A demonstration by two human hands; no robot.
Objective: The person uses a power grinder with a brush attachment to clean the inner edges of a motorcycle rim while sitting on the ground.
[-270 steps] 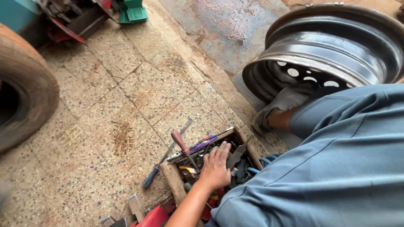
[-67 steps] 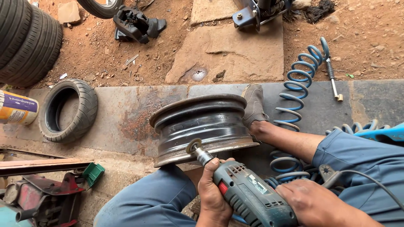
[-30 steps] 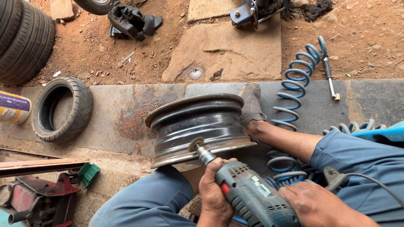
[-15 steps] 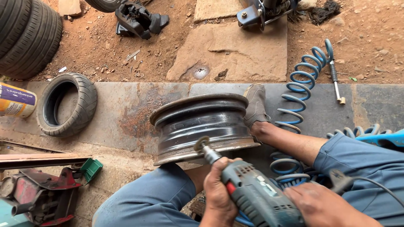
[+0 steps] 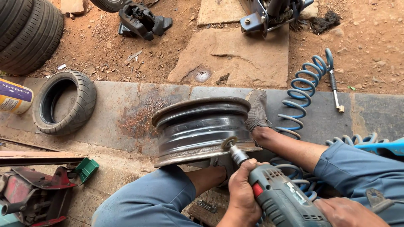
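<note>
Head view: left hand (image 5: 242, 195) and right hand (image 5: 347, 212) both grip the electric drill (image 5: 280, 197), its wheel bit at the steel rim's (image 5: 202, 126) dull, rust-streaked edge; cleaning looks barely started.

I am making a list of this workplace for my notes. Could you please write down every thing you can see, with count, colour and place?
wheel rim: one, grey, rusty, on its edge between the legs
drill: one, grey-green, tip at the rim
small tyre: one, black, flat at left
big tyres: a stack, black, top left
coiled hose: one, blue, right of rim
can: one, yellow, left edge
stone slab: one, brown, top centre
left hand: holds drill front
right hand: at drill rear
</note>
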